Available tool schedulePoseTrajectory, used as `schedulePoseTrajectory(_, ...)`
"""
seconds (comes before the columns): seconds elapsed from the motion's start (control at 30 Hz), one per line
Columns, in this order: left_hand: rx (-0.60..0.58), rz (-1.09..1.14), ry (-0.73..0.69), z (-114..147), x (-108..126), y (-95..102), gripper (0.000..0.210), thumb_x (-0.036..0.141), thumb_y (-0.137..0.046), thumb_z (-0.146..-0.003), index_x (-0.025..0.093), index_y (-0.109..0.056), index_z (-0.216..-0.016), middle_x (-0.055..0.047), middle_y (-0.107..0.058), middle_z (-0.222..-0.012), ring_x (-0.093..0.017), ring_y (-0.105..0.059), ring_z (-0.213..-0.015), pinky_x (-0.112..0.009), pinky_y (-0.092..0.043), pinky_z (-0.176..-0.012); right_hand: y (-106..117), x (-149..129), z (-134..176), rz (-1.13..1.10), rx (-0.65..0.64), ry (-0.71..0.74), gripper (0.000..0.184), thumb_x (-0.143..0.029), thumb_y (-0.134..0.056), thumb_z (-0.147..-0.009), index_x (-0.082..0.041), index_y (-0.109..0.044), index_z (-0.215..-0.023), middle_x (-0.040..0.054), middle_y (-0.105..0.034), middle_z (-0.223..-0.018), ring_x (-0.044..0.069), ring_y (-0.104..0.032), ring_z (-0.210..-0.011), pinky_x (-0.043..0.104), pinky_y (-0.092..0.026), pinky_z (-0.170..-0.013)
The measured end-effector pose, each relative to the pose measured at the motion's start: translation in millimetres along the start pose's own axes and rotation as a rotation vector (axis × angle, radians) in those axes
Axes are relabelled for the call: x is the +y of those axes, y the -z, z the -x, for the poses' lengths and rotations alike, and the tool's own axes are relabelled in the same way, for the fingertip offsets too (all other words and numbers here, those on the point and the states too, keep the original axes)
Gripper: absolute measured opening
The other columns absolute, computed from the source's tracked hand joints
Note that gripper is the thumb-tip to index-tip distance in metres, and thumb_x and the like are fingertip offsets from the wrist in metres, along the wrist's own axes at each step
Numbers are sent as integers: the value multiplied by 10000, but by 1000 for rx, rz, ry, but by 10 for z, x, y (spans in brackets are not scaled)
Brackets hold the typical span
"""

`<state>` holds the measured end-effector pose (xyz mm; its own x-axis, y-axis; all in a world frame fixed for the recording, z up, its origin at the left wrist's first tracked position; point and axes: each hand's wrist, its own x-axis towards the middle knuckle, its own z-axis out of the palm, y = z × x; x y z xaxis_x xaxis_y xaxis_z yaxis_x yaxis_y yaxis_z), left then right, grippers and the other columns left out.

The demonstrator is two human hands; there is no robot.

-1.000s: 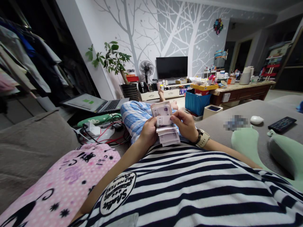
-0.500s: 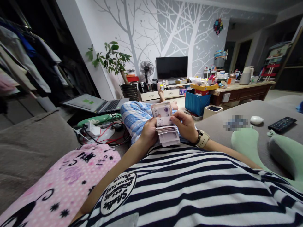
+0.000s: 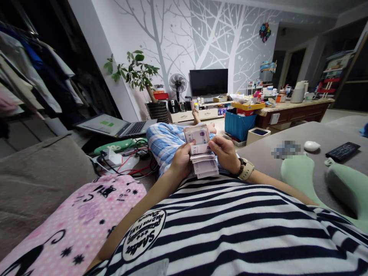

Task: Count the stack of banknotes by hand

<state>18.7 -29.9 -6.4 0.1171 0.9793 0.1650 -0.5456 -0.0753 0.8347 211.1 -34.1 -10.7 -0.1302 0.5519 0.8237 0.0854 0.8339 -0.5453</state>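
Observation:
A stack of banknotes (image 3: 197,135), marked with a 5, is held over my lap in front of the striped shirt (image 3: 230,214). My left hand (image 3: 181,159) is closed round its left side, the thumb lying on the top note. At the right edge, my right hand (image 3: 225,153) pinches a note between thumb and finger. Several notes are folded toward me below the hands, their lower ends fanned in steps. On my right wrist are a pale watch (image 3: 247,169) and a dark bracelet. The palm-side fingers of my left hand are hidden.
To the left are an open laptop (image 3: 115,126), tangled cables (image 3: 138,157) and a pink cushion (image 3: 86,214). A white mouse (image 3: 312,146), a black remote (image 3: 342,151) and a green neck pillow (image 3: 299,172) lie on the grey sofa at right. A blue bin (image 3: 240,124) stands beyond.
My right hand has shifted slightly to the right along the note's edge. The folded notes below sit a little closer together. My left hand stays in place.

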Motion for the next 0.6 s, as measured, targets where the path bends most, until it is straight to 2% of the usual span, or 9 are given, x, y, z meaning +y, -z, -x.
schedulePoseTrajectory(0.13,34,-7,-25,-7,-2,5,350,262,-1047,-836,173,-948,-1160,-164,-1001,-1172,-461,-973,-1210,-552,-809,-1104,6,-2,1,0,0,6,894,-1111,-591,-1114,-297,-584,-744,-16,-546,-668,193,-462,-655,381,-425,-679)
schedulePoseTrajectory(0.27,69,4,-55,-33,-5,21,378,220,-995,-858,157,-944,-1227,-142,-1006,-1155,-449,-980,-1237,-552,-799,-1148,13,5,3,-43,-67,2,962,-1162,-498,-1107,-292,-681,-739,46,-725,-737,207,-548,-638,397,-457,-663)
schedulePoseTrajectory(0.33,67,3,-54,-43,-5,32,410,212,-1002,-858,151,-942,-1259,-135,-1007,-1147,-445,-982,-1247,-550,-788,-1175,15,0,3,-53,-97,7,968,-1157,-488,-1113,-290,-711,-745,65,-769,-766,212,-571,-643,399,-486,-669)
schedulePoseTrajectory(0.43,55,-15,-55,-34,5,44,439,208,-1023,-855,152,-946,-1283,-121,-1004,-1098,-440,-986,-1236,-551,-779,-1193,14,2,1,-27,-74,12,901,-1103,-601,-1117,-288,-694,-743,47,-731,-733,212,-576,-663,392,-503,-696)
schedulePoseTrajectory(0.6,44,-19,-58,22,35,24,484,169,-1035,-823,157,-950,-1300,-125,-1004,-1118,-446,-985,-1223,-577,-778,-1198,-8,87,-22,58,106,-71,780,-978,-828,-1059,-298,-604,-747,-12,-617,-675,191,-492,-664,371,-438,-674)
